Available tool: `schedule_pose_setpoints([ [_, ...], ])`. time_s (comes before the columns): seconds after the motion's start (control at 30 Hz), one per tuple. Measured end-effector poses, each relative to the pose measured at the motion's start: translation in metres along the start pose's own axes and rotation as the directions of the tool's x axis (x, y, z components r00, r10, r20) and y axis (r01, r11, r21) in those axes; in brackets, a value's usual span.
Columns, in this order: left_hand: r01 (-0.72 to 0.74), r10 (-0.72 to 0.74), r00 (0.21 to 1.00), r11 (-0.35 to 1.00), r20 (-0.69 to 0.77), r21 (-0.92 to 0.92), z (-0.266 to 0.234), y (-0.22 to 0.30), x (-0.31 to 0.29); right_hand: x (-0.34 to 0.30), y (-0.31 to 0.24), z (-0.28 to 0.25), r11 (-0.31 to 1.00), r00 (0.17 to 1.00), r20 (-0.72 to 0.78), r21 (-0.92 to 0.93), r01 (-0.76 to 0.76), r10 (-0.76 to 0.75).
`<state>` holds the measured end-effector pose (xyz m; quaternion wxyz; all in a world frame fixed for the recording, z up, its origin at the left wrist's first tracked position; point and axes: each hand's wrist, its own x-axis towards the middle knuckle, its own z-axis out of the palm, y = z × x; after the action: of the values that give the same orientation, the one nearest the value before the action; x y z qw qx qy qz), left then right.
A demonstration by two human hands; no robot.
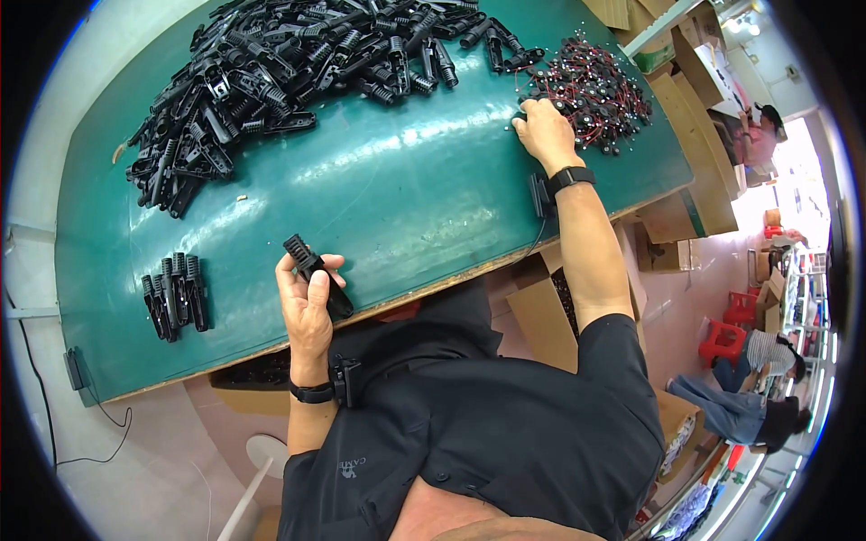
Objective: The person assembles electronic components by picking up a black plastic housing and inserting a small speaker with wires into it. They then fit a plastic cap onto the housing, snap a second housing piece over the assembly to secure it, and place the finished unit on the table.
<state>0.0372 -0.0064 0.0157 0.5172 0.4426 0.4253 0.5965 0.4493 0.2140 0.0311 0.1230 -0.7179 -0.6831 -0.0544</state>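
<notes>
My left hand [307, 298] is closed around a black plastic casing [303, 252] with a ribbed end, near the front edge of the green table [379, 207]. The ribbed end points up and away from me. At the far right, my right hand [547, 133] reaches to the near left edge of a pile of small round black parts with red wires [600, 95]. Its fingers are bent down and drawn together. What they pinch, if anything, is too small to make out.
A large heap of similar black casings [271, 72] covers the table's far side. Several more casings [176, 298] lie in a row at the left. Cardboard boxes [686, 135] stand beyond the right edge. Red stools [722, 341] and other people are farther right.
</notes>
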Motion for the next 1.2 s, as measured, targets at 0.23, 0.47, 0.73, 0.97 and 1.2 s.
schedule_pose_setpoints([
  [0.23,-0.004,0.004,0.999,1.000,-0.031,0.010,-0.016,0.003,-0.006,-0.023,-0.032,-0.015,0.924,0.966,-0.218,0.323,0.207,-0.141],
  [0.47,0.021,-0.023,0.999,0.997,0.030,0.080,-0.031,0.015,-0.008,-0.097,-0.117,-0.036,0.014,0.967,0.165,0.986,-0.166,-0.195],
  [0.73,0.049,-0.037,0.998,0.942,-0.044,0.331,-0.047,0.011,-0.018,-0.133,-0.188,-0.020,-0.133,0.854,0.244,0.932,-0.338,-0.460],
  [0.97,-0.001,0.038,0.997,0.870,-0.065,0.493,-0.060,0.010,-0.022,-0.149,-0.195,-0.055,-0.019,0.836,0.145,0.983,-0.183,-0.529],
  [1.2,-0.254,0.247,0.964,0.740,0.100,0.623,-0.069,0.018,-0.016,-0.145,-0.195,-0.074,0.040,0.763,-0.169,0.968,0.247,-0.624],
])
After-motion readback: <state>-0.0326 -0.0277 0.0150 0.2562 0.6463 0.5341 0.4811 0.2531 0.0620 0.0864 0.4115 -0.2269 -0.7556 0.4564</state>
